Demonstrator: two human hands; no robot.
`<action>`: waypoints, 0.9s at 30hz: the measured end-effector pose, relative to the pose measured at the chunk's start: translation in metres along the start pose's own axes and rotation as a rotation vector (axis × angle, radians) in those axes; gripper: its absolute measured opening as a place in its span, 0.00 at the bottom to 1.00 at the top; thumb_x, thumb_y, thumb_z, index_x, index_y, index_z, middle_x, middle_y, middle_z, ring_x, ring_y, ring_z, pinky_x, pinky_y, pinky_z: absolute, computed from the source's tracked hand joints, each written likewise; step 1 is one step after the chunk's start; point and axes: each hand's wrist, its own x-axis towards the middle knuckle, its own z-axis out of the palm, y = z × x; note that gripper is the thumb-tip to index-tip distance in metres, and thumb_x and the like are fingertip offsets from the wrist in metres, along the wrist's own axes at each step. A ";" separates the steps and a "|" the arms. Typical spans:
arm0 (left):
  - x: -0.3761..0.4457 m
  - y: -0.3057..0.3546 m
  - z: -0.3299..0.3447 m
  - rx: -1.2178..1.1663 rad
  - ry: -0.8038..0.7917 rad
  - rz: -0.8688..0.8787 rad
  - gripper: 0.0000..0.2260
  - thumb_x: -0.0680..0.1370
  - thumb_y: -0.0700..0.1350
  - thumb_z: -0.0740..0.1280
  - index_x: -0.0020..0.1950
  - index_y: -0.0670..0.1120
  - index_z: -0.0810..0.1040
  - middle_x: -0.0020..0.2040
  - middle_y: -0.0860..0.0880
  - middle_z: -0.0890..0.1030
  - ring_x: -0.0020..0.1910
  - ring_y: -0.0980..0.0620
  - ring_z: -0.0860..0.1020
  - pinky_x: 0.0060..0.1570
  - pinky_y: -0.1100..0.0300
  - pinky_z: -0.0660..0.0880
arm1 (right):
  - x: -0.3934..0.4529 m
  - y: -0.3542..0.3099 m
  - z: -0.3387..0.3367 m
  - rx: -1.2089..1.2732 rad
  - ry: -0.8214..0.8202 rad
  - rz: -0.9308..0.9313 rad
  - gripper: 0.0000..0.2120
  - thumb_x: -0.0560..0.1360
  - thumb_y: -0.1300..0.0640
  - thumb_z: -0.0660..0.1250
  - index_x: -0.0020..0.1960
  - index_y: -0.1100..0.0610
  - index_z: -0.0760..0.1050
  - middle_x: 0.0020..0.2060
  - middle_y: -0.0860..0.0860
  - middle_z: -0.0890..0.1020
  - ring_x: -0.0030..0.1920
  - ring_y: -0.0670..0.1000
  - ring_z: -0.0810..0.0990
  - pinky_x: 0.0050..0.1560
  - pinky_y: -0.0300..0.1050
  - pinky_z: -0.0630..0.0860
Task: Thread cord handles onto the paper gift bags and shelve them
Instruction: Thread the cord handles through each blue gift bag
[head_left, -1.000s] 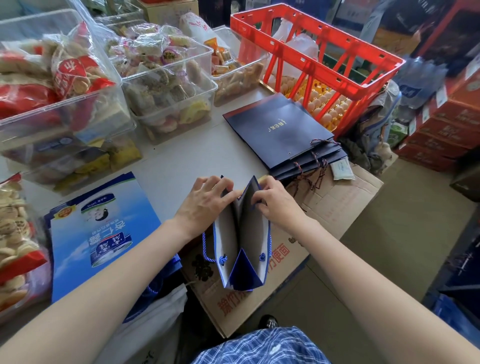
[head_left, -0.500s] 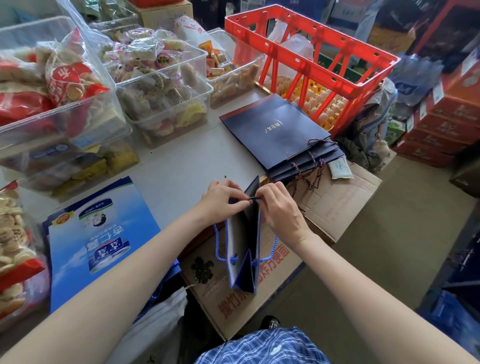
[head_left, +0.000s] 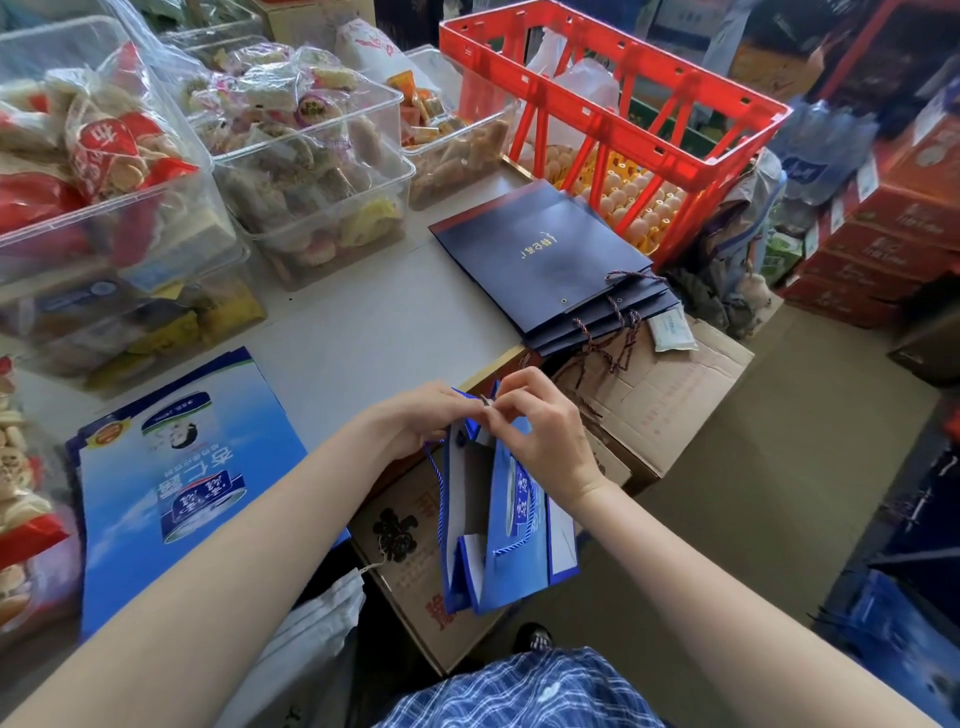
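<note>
A blue paper gift bag (head_left: 506, 540) hangs folded below my hands, over the cardboard box beside the table. My left hand (head_left: 415, 421) pinches its top edge from the left. My right hand (head_left: 540, 431) pinches the same edge, and a small cord tip shows between both hands' fingertips. A blue cord handle (head_left: 441, 499) loops down the bag's left side, and another blue cord (head_left: 514, 545) lies across its face. Several flat blue bags (head_left: 176, 483) lie stacked on the table at the left. A stack of navy bags (head_left: 550, 260) with dark red cords lies further back.
Clear plastic tubs of snacks (head_left: 306, 176) line the grey table's (head_left: 363, 322) back. A red crate (head_left: 613, 104) stands over trays of eggs at the back right. Flattened cardboard boxes (head_left: 660, 400) lie beneath the hanging bag. Red cartons (head_left: 883, 234) are stacked on the right.
The bag has turned, so its printed blue face now shows instead of its narrow side. Both hands have come together at its top edge.
</note>
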 end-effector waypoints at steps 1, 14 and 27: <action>0.000 -0.001 0.001 -0.042 -0.003 -0.023 0.05 0.73 0.46 0.69 0.43 0.45 0.82 0.58 0.43 0.79 0.62 0.49 0.72 0.52 0.58 0.68 | -0.002 0.000 0.000 0.005 -0.006 -0.003 0.06 0.72 0.61 0.71 0.41 0.65 0.79 0.44 0.56 0.77 0.44 0.47 0.74 0.44 0.38 0.75; -0.002 0.011 -0.003 -0.246 0.107 -0.090 0.04 0.72 0.41 0.72 0.40 0.43 0.78 0.41 0.47 0.76 0.42 0.54 0.71 0.38 0.64 0.73 | 0.003 -0.005 -0.002 0.083 -0.058 0.094 0.05 0.72 0.63 0.70 0.46 0.63 0.76 0.43 0.55 0.77 0.39 0.47 0.77 0.42 0.39 0.76; -0.019 0.015 -0.013 -0.372 -0.077 -0.192 0.09 0.76 0.45 0.67 0.51 0.40 0.78 0.40 0.44 0.82 0.37 0.53 0.82 0.40 0.61 0.81 | 0.010 -0.013 -0.003 0.255 0.005 0.115 0.04 0.71 0.63 0.71 0.43 0.61 0.77 0.43 0.48 0.76 0.39 0.48 0.78 0.43 0.40 0.77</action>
